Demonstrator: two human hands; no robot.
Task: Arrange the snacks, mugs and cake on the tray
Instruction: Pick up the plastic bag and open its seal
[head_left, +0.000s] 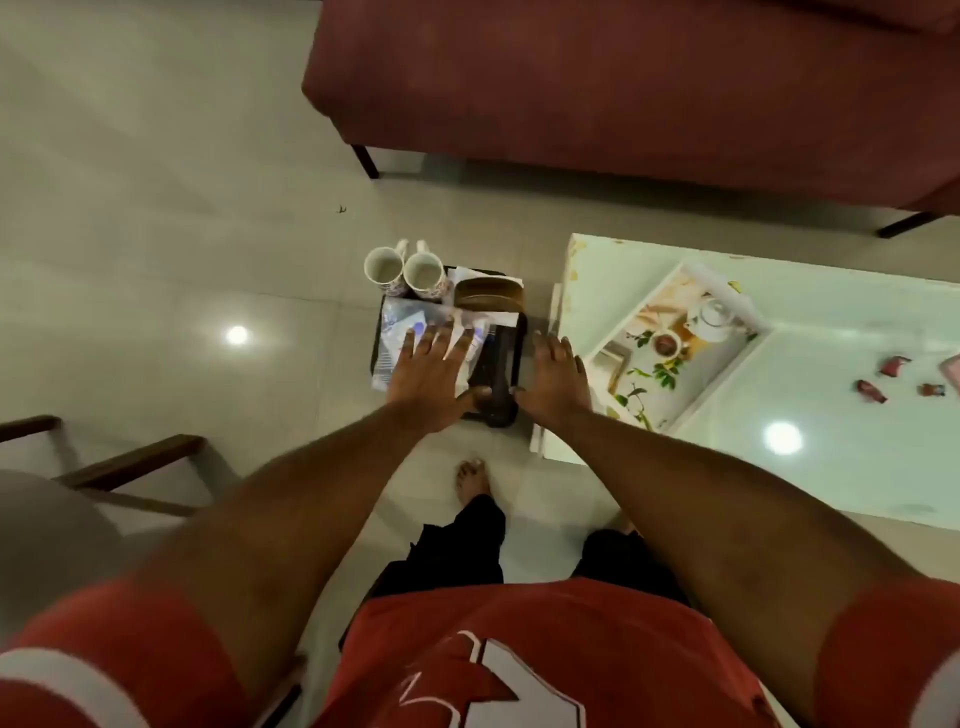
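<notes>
1. Your left hand (434, 374) is spread flat, fingers open, lying over the clear snack packets (410, 332) on the near-left part of the dark tray (521, 332); it grips nothing.
2. Your right hand (556, 374) is also open and empty, hovering just off the tray's right edge, between it and the white surface (831, 467).
3. The tray seems to sit low near the floor, straight ahead of you, its long axis running away from your body. The two mugs (405, 270) stand at its far-left corner, partly overhanging, with the brown cake (488, 293) just right of them.
4. The second, patterned tray (685, 343) lies on the surface to your right, nearer your right hand. A few red wrapped snacks (883, 379) lie further right.
</notes>
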